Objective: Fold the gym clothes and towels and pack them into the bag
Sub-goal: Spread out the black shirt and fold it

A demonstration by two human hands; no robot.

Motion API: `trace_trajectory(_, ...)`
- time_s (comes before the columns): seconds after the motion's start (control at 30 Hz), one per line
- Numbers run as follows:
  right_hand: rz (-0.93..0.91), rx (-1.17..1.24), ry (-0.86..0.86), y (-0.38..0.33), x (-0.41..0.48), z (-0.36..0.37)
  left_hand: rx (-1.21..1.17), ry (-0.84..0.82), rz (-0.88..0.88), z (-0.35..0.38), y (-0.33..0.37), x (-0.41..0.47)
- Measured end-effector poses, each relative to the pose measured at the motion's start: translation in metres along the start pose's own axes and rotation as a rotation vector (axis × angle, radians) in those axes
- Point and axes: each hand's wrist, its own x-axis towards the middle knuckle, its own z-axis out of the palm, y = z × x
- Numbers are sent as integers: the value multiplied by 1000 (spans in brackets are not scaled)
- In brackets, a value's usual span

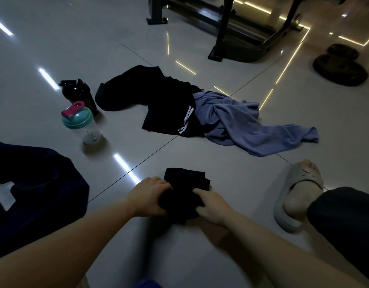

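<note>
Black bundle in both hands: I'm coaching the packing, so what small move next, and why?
Probably lift the black bundle left into the dark bag: the left hand and right hand grip it, it looks folded small, and the bag lies left of it.

Folded black garment [186, 179] nearby; crumpled black clothes [158, 98], blue towel [237, 121] beyond; dark bag [34, 183] left.

Blue towel [248, 121], black white-striped shorts [171, 113], teal-lidded shaker [80, 121].

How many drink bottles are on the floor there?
2. A black shaker bottle stands left of the heap of black clothes; a clear shaker bottle with teal lid and pink cap stands just nearer the person. The heap could hide more.
</note>
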Motion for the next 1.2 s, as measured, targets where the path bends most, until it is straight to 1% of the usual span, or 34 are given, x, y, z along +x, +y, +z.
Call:
trace_trajectory(0.07, 23, 52, 20, 7, 2, -1, -100, -81, -94, 1, -1, 1)
trace_trajectory(0.13, 58, 93, 37, 13, 5, -2, -270, -105, -219, 3, -3, 5)
trace_trajectory(0.23, 111, 143, 77, 21, 12, -1, -521, -66, -368, 7, -7, 13)
trace_trajectory(0.37, 174, 198, 160, 24, 25, 1, -714, -1, -498, 14, -9, 23)
trace_trajectory(0.53, 305, 194, 256, 21, 43, 0, -709, 67, -677, 24, -4, 35)
trace_trajectory(0.67, 408, 105, 259, 20, 59, 1, -670, 50, -771, 34, 2, 41)
trace_trajectory(0.73, 444, 86, 244, 19, 66, 1, -575, 45, -821, 32, 7, 40)
trace_trajectory(0.77, 462, 86, 233, 21, 70, 1, -472, 84, -827, 30, 10, 39)
trace_trajectory(0.8, 481, 89, 220, 23, 74, 0, -357, 169, -798, 29, 12, 38)
trace_trajectory(0.83, 500, 96, 202, 24, 77, -1, -242, 293, -714, 28, 13, 36)
trace_trajectory(0.87, 518, 106, 185, 26, 80, -3, -141, 402, -572, 27, 15, 34)
trace_trajectory(0.9, 532, 118, 169, 29, 83, -5, -67, 463, -398, 28, 15, 33)
trace_trajectory(0.93, 538, 126, 161, 30, 85, -7, -9, 466, -239, 30, 16, 33)
trace_trajectory(0.97, 539, 131, 156, 32, 86, -8, 42, 417, -128, 34, 17, 35)
trace_trajectory(1.0, 535, 132, 156, 35, 87, -8, 79, 349, -76, 37, 19, 38)
trace_trajectory(1.07, 534, 129, 159, 39, 86, -6, 100, 209, -72, 44, 22, 44)
trace_trajectory(1.13, 558, 91, 175, 37, 79, -8, 77, 119, -85, 55, 22, 47)
trace_trajectory(1.17, 568, 25, 204, 36, 75, -10, 68, 99, -86, 60, 22, 48)
trace_trajectory(1.2, 539, -74, 261, 33, 71, -12, 65, 92, -88, 64, 21, 48)
